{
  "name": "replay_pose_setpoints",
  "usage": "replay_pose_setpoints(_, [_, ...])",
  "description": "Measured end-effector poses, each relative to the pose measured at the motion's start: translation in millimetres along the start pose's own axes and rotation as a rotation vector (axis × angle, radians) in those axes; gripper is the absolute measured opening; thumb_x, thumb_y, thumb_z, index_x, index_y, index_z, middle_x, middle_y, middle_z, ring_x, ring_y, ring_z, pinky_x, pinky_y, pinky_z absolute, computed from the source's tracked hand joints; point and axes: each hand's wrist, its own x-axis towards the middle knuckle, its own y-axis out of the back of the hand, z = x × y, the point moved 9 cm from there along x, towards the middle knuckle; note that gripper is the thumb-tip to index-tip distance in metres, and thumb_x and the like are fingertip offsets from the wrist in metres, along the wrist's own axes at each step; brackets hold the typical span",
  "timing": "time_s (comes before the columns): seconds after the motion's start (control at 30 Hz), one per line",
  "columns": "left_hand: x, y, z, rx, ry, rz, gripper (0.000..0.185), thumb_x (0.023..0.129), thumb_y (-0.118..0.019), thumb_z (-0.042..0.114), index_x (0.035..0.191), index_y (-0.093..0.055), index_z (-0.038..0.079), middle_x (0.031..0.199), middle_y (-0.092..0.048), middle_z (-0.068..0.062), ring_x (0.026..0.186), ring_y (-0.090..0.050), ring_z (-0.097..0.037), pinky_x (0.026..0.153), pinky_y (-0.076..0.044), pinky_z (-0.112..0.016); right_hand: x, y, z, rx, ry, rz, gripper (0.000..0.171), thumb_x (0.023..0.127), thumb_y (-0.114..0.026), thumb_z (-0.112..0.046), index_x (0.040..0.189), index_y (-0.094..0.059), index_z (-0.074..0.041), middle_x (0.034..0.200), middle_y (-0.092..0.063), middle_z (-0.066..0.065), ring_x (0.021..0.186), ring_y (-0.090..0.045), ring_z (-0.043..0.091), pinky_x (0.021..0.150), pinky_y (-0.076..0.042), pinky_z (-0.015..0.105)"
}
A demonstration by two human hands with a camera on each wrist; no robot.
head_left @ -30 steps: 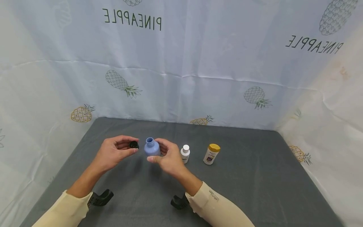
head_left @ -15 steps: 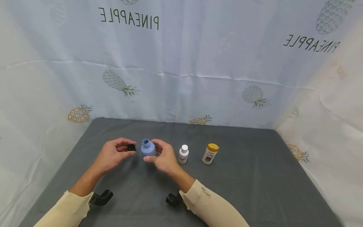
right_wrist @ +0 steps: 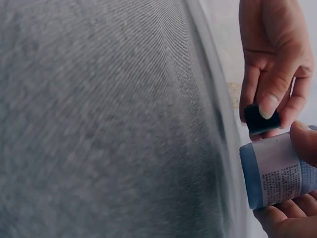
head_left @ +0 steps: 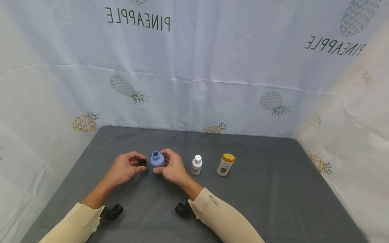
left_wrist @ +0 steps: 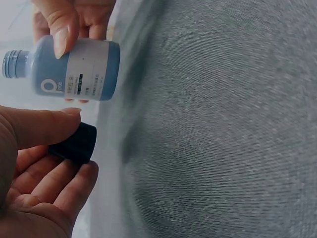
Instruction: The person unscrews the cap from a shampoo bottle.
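My right hand (head_left: 173,167) grips a small blue bottle (left_wrist: 47,67) around its body, thumb on the near side. The bottle has a pale printed label, and its threaded neck is bare with the mouth facing up. Just left of it, my left hand (head_left: 124,167) pinches a black screw cap (left_wrist: 81,144) between thumb and fingers. In the head view the cap's hollow side shows. Cap and bottle are apart, with a narrow gap between them, and the cap is level with the bottle's lower part.
To the right of my right hand stands a small white bottle (head_left: 197,165) with a white cap. Farther right is a white bottle with a yellow lid (head_left: 226,165). Both rest on the grey cloth-covered table (head_left: 267,189). A pineapple-print curtain (head_left: 188,101) rises behind.
My right hand has moved left and slightly down with the blue bottle, away from the white bottle. My left hand has lowered the black cap a little.
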Motion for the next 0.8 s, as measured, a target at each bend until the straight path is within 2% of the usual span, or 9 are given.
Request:
replay_pose_setpoints(0.1, [-1.1,-4.9,-2.6,0.0,-0.001,-0.017,0.032,0.09,-0.08,0.006,0.12,-0.07,0.001,0.123,-0.073,-0.023,0.115,-0.074,-0.036,0.081,-0.062,-0.03,1,-2,5,-0.016,-0.019,-0.008,0.053,0.075,-0.088,0.006,0.12,-0.063,-0.003,0.124,-0.073,0.018,0.117,-0.071,0.026,0.106,-0.057,0.043])
replay_pose_setpoints(0.33, [0.2,-15.5,-9.8,0.005,0.002,-0.054,0.03,0.09,-0.079,0.004,0.119,-0.07,0.001,0.125,-0.071,-0.022,0.118,-0.072,-0.038,0.091,-0.062,-0.045,1,-6,12,-0.042,-0.034,-0.037,0.054,0.075,-0.088,0.006,0.121,-0.062,-0.004,0.126,-0.071,0.017,0.117,-0.072,0.023,0.1,-0.059,0.035])
replay_pose_setpoints(0.5, [2.8,-23.0,-11.9,-0.016,-0.011,-0.079,0.029,0.091,-0.077,0.0,0.118,-0.067,0.0,0.129,-0.069,-0.024,0.124,-0.068,-0.042,0.095,-0.061,-0.048,2,-6,15,-0.013,-0.035,-0.037,0.055,0.075,-0.087,0.007,0.122,-0.06,-0.002,0.127,-0.07,0.019,0.119,-0.071,0.026,0.102,-0.059,0.039])
replay_pose_setpoints(0.67, [3.8,-24.4,-10.7,0.003,-0.026,-0.067,0.029,0.092,-0.076,-0.001,0.119,-0.066,0.0,0.129,-0.068,-0.023,0.125,-0.067,-0.043,0.098,-0.059,-0.052,3,-5,15,-0.011,-0.02,-0.04,0.057,0.075,-0.087,0.007,0.124,-0.06,-0.001,0.129,-0.07,0.02,0.122,-0.069,0.029,0.107,-0.056,0.043])
replay_pose_setpoints(0.8, [3.5,-24.4,-10.5,0.023,-0.034,-0.06,0.031,0.092,-0.075,-0.001,0.121,-0.065,-0.001,0.128,-0.069,-0.023,0.125,-0.067,-0.043,0.1,-0.058,-0.053,0,-4,12,-0.045,0.003,-0.047,0.062,0.076,-0.087,0.004,0.131,-0.059,-0.003,0.134,-0.069,0.017,0.127,-0.067,0.028,0.112,-0.053,0.043])
